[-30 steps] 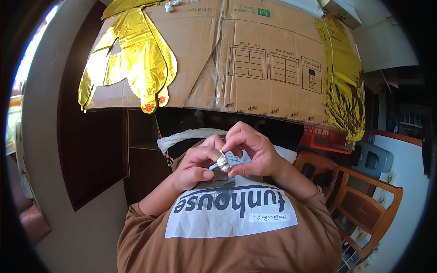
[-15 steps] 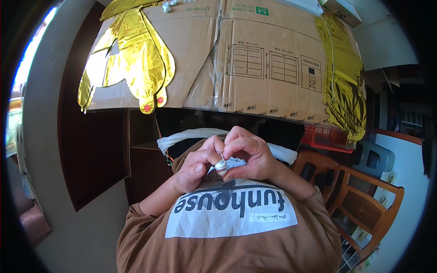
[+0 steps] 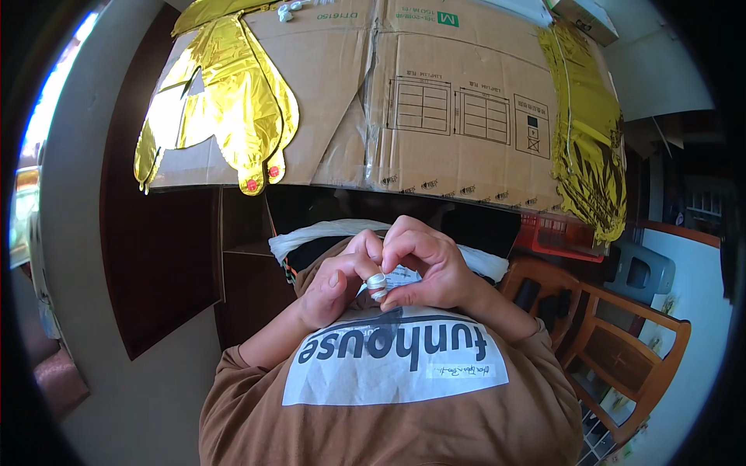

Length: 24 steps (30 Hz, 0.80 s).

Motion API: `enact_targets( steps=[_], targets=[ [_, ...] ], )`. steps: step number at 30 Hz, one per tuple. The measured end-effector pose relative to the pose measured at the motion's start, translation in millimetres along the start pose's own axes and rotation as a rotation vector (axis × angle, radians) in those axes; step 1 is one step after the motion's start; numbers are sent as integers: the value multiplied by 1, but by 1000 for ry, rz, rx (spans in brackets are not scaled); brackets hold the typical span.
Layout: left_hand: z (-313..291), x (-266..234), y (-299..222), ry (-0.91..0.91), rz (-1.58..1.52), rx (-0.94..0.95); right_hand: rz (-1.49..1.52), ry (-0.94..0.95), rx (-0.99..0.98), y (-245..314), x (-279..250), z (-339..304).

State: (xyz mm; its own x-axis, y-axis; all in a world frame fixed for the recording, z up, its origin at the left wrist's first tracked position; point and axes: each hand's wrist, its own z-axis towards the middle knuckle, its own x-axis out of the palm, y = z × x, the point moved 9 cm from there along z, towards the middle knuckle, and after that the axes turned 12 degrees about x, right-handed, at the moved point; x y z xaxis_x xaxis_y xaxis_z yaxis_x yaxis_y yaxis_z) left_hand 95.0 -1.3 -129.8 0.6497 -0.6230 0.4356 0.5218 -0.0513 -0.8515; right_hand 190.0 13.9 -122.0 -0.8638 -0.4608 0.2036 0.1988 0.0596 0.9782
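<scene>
My hands meet in front of my chest, over a brown shirt. Wound in several turns about a fingertip of my left hand (image 3: 339,281) is a narrow, shiny white ribbon (image 3: 376,283). The fingers of that hand are curled in, and its thumb stands up, apart from the ribbon. From the right, my right hand (image 3: 426,264) reaches to the same coil with thumb and forefinger bent around it, pinching at the strand. The exact grip points are partly hidden by the fingers.
Ahead lies a cardboard-covered table (image 3: 326,101). Flat gold foil balloons (image 3: 249,101) rest on its left, and crumpled gold foil (image 3: 587,140) hangs over its right edge. A red basket (image 3: 556,237) sits below. Wooden chairs (image 3: 622,353) stand at the right.
The thumb of my left hand has risen a little away from the coil. The ribbon turns lie slightly differently round the fingertip. Both hands stay in nearly the same place.
</scene>
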Motion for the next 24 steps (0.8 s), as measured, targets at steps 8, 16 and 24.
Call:
enact_targets(
  steps=[8,16,24],
  targets=[
    [6,-2,6,-44,126,28,-209,-228,-23,9,-2,-2],
    [6,-13,13,-208,23,-59,-127,-336,9,-3,-20,0],
    [13,-17,10,-322,-205,-102,67,-306,138,-21,-41,-1]
  ],
)
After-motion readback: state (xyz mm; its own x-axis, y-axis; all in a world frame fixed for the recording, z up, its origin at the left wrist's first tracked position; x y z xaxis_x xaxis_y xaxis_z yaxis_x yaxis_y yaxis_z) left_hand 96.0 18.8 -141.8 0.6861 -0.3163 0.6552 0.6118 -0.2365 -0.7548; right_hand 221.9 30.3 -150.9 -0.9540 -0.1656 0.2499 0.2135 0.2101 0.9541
